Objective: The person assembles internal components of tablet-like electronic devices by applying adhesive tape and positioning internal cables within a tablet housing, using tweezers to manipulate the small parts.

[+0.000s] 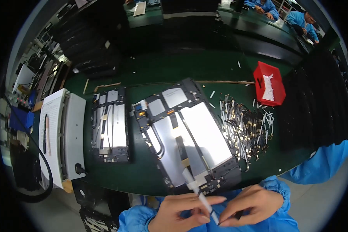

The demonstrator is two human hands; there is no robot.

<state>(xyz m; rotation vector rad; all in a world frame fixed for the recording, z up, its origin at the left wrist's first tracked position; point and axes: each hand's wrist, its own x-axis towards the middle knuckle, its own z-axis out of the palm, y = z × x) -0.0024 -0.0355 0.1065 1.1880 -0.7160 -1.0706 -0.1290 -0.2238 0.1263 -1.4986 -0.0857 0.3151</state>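
A narrow white strip with a dark lower end [207, 205] slants across the gap between my hands, slightly blurred. My left hand [181, 210] has it between thumb and fingers, the index finger stretched out. Thumb and fingertips of my right hand [255, 203] pinch the strip's lower end. Just beyond my hands lies a large opened tablet [205, 131], tilted on the bench, with silver battery panels and a black flex cable down its middle. The strip's upper end overlaps the tablet's near edge in view; whether they touch I cannot tell.
A smaller opened device [119, 127] lies left of the tablet. At right are a heap of small flex cables [241, 129] and a red bin [279, 92] holding white strips. A white box with papers and pens [74, 135] stands far left. Dark stacks [313, 104] flank the bench; co-workers sit beyond.
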